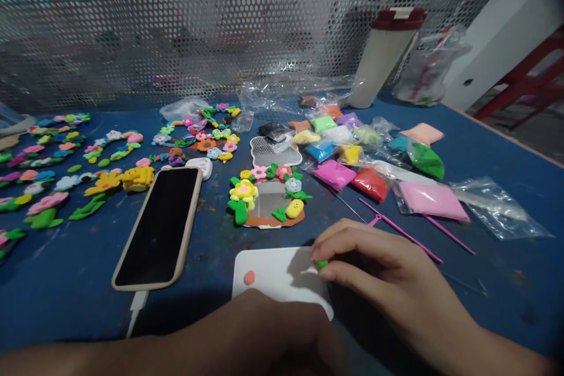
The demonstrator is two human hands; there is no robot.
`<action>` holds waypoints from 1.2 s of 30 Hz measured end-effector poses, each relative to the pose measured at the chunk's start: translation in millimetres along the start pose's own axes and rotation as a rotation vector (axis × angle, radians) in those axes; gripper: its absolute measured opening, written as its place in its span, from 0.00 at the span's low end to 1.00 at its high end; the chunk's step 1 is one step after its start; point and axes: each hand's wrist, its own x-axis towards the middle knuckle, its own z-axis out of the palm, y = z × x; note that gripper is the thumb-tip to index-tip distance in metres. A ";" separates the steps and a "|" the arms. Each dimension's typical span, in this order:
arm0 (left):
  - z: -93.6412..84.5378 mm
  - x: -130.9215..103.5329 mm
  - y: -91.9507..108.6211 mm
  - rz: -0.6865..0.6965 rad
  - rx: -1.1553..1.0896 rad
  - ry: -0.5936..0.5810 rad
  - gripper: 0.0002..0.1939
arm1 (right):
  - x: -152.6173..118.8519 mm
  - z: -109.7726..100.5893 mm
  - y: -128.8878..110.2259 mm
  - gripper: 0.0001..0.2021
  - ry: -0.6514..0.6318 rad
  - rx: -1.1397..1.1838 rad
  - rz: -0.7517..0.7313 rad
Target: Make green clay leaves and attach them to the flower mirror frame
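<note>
My right hand (374,264) pinches a small piece of green clay (322,264) between thumb and fingers, over the right edge of a white board (273,264). A small coral piece of clay (249,277) lies on the board's left part. My left hand (273,335) crosses the bottom of the view, in front of the board's near edge; its fingers are blurred and turned away, so what they hold is hidden. Just beyond the board lies a small mirror (269,198) framed with clay flowers and leaves.
A phone (158,229) with a cable lies left. Many clay-flower frames (48,202) cover the far left. Coloured clay packets (335,174), pink plastic tools (409,238) and a tumbler (383,59) stand or lie right. A perforated metal panel (176,29) rises behind.
</note>
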 end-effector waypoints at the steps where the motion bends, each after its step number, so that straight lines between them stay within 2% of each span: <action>1: -0.6 1.9 4.0 0.027 0.063 -0.019 0.07 | 0.2 -0.5 -0.3 0.04 -0.004 0.002 -0.020; 4: -3.1 9.0 10.5 0.112 0.232 -0.064 0.09 | 0.1 -1.7 -2.4 0.05 -0.013 -0.008 -0.042; 7: -5.7 17.1 2.6 0.147 0.290 -0.110 0.08 | -0.6 -2.6 -5.0 0.07 -0.013 -0.015 -0.045; 11: -8.6 18.5 -8.0 0.268 0.649 -0.128 0.10 | -1.2 -3.2 -7.0 0.07 -0.012 0.016 0.035; 12: -10.0 16.4 -5.7 0.301 0.738 -0.086 0.09 | -1.1 -2.8 -6.9 0.07 -0.015 0.047 0.080; 14: -13.8 11.1 4.7 0.364 0.854 0.147 0.01 | -0.5 -1.2 -5.9 0.06 -0.022 0.152 0.186; 16: -18.6 7.9 16.8 0.389 0.930 0.418 0.10 | 0.4 1.8 -3.8 0.04 -0.028 0.286 0.276; 19: -24.7 11.1 23.4 0.344 0.954 0.579 0.13 | 1.1 7.3 0.3 0.02 -0.030 0.449 0.345; 23: -26.7 17.8 13.2 0.197 0.874 0.585 0.13 | 0.2 12.2 3.1 0.04 -0.042 0.551 0.381; 27: -24.4 14.4 7.7 0.158 0.870 0.590 0.13 | 0.1 13.1 1.8 0.06 -0.062 0.568 0.378; 32: -23.3 13.1 10.0 0.328 1.043 0.648 0.13 | 0.8 12.0 2.4 0.05 -0.109 0.620 0.360; 36: -22.1 15.4 12.7 0.577 1.100 0.656 0.12 | -0.9 10.9 5.9 0.04 -0.100 0.598 0.356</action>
